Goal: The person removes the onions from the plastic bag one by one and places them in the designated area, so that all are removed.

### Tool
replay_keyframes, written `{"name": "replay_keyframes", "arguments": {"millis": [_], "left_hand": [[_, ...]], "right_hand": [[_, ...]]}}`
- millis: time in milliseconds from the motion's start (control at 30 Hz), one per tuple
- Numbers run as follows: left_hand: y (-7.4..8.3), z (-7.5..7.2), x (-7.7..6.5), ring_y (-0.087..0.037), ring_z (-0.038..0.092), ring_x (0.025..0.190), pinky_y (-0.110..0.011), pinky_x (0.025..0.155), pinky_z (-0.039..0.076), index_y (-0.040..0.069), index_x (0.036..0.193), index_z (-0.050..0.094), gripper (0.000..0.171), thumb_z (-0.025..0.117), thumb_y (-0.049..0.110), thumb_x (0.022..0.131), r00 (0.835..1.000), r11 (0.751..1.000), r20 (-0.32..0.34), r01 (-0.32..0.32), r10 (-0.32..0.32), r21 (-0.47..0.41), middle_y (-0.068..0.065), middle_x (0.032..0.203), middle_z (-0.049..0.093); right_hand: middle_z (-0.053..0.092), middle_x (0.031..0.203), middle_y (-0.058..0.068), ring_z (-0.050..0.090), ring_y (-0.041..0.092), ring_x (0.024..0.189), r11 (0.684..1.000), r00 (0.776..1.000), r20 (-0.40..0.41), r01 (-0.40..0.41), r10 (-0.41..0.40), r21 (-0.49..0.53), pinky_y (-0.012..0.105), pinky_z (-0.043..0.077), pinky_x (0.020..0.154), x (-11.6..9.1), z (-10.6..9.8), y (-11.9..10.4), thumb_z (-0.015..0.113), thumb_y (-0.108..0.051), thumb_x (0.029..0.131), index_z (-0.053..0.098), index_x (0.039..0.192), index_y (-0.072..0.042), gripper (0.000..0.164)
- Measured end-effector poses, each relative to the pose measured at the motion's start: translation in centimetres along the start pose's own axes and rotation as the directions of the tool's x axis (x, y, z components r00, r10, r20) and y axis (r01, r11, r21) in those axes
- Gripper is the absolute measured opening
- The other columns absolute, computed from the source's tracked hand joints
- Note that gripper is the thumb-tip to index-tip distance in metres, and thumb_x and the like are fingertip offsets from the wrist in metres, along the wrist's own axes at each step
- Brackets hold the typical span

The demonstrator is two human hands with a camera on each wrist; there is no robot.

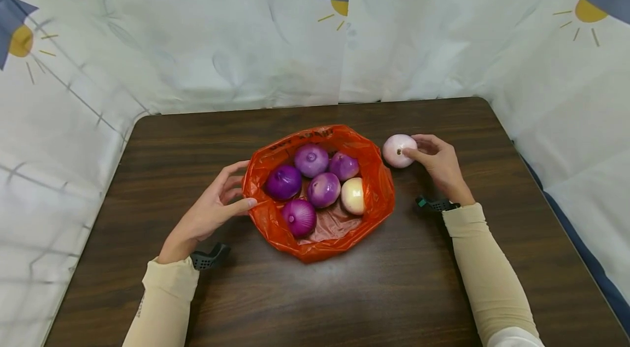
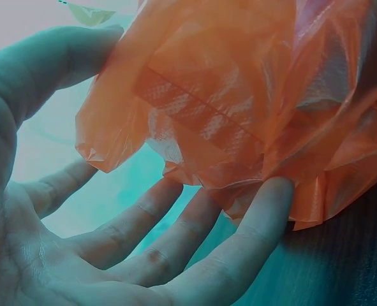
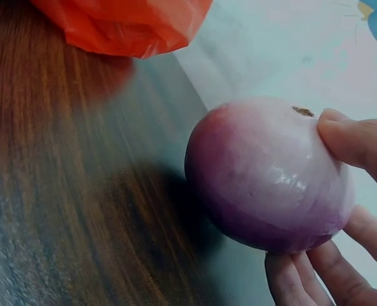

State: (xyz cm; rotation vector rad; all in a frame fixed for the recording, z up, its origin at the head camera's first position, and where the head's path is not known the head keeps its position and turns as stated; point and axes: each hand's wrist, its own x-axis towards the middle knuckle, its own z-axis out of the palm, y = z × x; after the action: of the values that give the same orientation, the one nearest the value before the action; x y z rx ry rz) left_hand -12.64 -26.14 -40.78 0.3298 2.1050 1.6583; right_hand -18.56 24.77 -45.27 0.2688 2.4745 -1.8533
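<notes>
An orange-red plastic bag (image 1: 275,227) stands with its mouth spread wide on the table. Several purple onions (image 1: 323,190) lie inside, along with a pale yellowish-white onion (image 1: 353,195) near the right wall. My left hand (image 1: 216,199) holds the bag's left rim, its thumb over the edge and its fingers along the outside (image 2: 239,159). To the right of the bag, my right hand (image 1: 438,164) grips a pale purple onion (image 1: 397,151) between thumb and fingers. In the right wrist view this onion (image 3: 271,178) is held over the table, darker purple on its lower side.
The dark wooden table (image 1: 315,303) extends around the bag. White sheeting with printed figures (image 1: 236,35) hangs behind the table and on both sides. A dark band (image 1: 210,257) is worn on the left wrist, another (image 1: 438,204) on the right.
</notes>
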Motion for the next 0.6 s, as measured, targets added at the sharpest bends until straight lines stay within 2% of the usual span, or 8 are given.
{"name": "replay_keyframes", "arguments": {"millis": [200,400,600], "left_hand": [[-0.05,0.06,-0.04,-0.007,0.065,0.117,-0.029,0.09,0.062,0.028,0.162,0.022,0.078,0.068,0.013,0.1,1.0,1.0,-0.005,0.0,0.0,0.006,-0.02,0.151,0.045],[-0.01,0.09,-0.12,-0.007,0.065,0.117,-0.028,0.091,0.062,0.028,0.162,0.022,0.077,0.067,0.012,0.1,1.0,1.0,-0.004,0.002,-0.002,-0.003,-0.019,0.151,0.044],[0.06,0.04,-0.13,-0.007,0.065,0.118,-0.027,0.091,0.062,0.028,0.162,0.023,0.077,0.067,0.012,0.1,1.0,1.0,-0.005,-0.003,0.003,0.006,-0.019,0.151,0.044]], "right_hand": [[0.066,0.117,-0.014,0.06,0.009,0.107,1.0,1.0,-0.008,-0.003,0.003,-0.002,0.01,0.053,0.086,0.27,0.0,0.43,0.08,-0.042,0.09,0.063,0.138,-0.013,0.059],[0.068,0.111,-0.017,0.06,0.007,0.104,0.999,0.999,-0.032,0.007,-0.006,0.031,0.009,0.052,0.086,0.36,-0.14,0.6,0.079,-0.036,0.092,0.063,0.137,-0.01,0.054],[0.069,0.112,-0.014,0.061,0.007,0.105,0.997,0.998,-0.045,0.037,-0.034,0.07,0.01,0.052,0.087,0.05,-0.45,0.28,0.08,-0.03,0.092,0.062,0.136,-0.006,0.054]]}}
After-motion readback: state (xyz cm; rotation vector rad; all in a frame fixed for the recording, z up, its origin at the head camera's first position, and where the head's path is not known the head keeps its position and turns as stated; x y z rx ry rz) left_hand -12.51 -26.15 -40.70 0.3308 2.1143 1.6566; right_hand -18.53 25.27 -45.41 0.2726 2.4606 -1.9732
